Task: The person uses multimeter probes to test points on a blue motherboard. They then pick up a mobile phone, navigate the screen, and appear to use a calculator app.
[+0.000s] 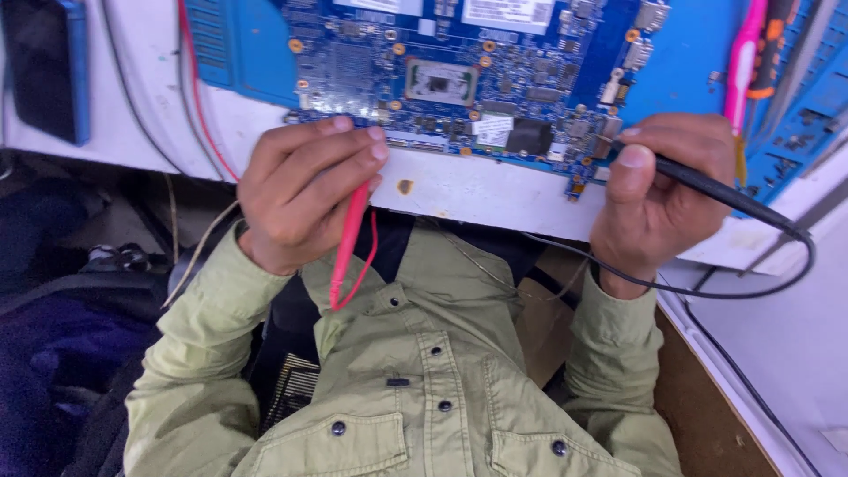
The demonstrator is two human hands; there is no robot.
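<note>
A blue circuit board lies on the white bench in front of me. My left hand grips a red test probe, its tip hidden under my fingers at the board's near edge. The probe's red lead loops down toward my green shirt. My right hand pinches a black test probe, its tip touching the board's right near edge beside a black chip. The black lead curves away below my wrist.
A dark phone in a blue case rests at the far left of the bench. Pink and orange-handled tools lie at the right over another blue board. Red and grey wires run down the left. A brown surface sits lower right.
</note>
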